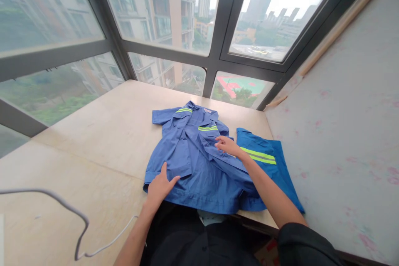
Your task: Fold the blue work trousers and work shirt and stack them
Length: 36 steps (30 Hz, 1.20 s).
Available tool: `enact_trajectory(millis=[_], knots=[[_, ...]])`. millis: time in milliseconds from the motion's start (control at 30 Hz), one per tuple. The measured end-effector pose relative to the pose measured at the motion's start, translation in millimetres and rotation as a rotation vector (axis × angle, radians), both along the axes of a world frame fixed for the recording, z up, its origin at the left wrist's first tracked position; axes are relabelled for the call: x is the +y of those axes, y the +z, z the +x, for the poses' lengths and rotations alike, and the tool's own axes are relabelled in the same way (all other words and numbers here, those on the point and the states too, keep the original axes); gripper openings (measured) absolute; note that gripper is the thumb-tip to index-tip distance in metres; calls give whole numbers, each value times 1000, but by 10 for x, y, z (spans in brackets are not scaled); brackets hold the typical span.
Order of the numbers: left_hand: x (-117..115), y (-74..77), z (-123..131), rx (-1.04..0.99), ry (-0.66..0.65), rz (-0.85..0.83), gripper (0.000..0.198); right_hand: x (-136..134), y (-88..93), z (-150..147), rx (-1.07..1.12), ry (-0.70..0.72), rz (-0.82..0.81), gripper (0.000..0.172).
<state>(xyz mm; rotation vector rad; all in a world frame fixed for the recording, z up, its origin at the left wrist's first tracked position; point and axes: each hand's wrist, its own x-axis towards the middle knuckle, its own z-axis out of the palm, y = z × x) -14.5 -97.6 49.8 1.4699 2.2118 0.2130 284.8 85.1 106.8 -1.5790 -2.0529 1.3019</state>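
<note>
A blue short-sleeved work shirt (201, 183) lies unbuttoned on the pale board surface, its collar toward the window and its hem at the near edge. Yellow-green reflective strips cross its chest. My left hand (160, 185) rests on the lower left front panel, thumb and index finger spread apart, gripping nothing. Over the right front panel, just below the chest pocket, is my right hand (229, 146). Its fingers are loosely bent and slightly apart, with no cloth visibly pinched. The right side of the shirt is rumpled, and my right forearm covers part of it.
A folded, brighter blue garment (283, 166) with a reflective strip lies at the right, beside the flowered wall (349, 133). A grey-white cable (62, 201) curves across the left of the board surface (93, 133). Window frames (215, 29) rise behind the surface.
</note>
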Motion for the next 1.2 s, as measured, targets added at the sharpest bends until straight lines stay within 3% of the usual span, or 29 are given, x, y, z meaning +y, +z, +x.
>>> enact_trajectory(millis=[100, 200, 300, 367, 433, 500, 567, 633, 700, 833, 900, 1067, 1200], knots=[[-41, -25, 84, 97, -126, 47, 87, -81, -113, 236, -263, -86, 87, 51], [63, -39, 227, 152, -302, 183, 74, -187, -148, 317, -409, 1, -4, 61], [252, 4, 366, 172, -419, 189, 48, -256, -131, 253, -468, 108, -18, 42], [345, 118, 381, 160, -402, 164, 40, -253, -71, 212, -460, 107, 14, 26], [357, 310, 300, 109, -315, 223, 45, -218, 39, 211, -364, -7, 57, 23], [277, 532, 141, 7, -236, 366, 48, -179, 184, 231, -169, -218, 108, 33], [134, 703, -36, -119, -244, 486, 49, -174, 327, 217, 61, -428, 158, 45], [-23, 753, -173, -223, -283, 495, 48, -236, 423, 123, 231, -533, 162, 51], [-159, 678, -243, -234, -265, 390, 45, -373, 446, -55, 321, -457, 41, 57], [-360, 401, -215, -114, -109, 197, 34, -715, 293, -440, 470, -3, -373, 79], [-449, 320, -140, -143, -57, 166, 35, -815, 158, -531, 496, 104, -450, 78], [-591, 183, 159, -398, 56, 56, 44, -813, -226, -437, 362, 89, -361, 64], [-587, -22, 323, -752, 264, -55, 47, -708, -477, -336, 225, 40, -85, 53]])
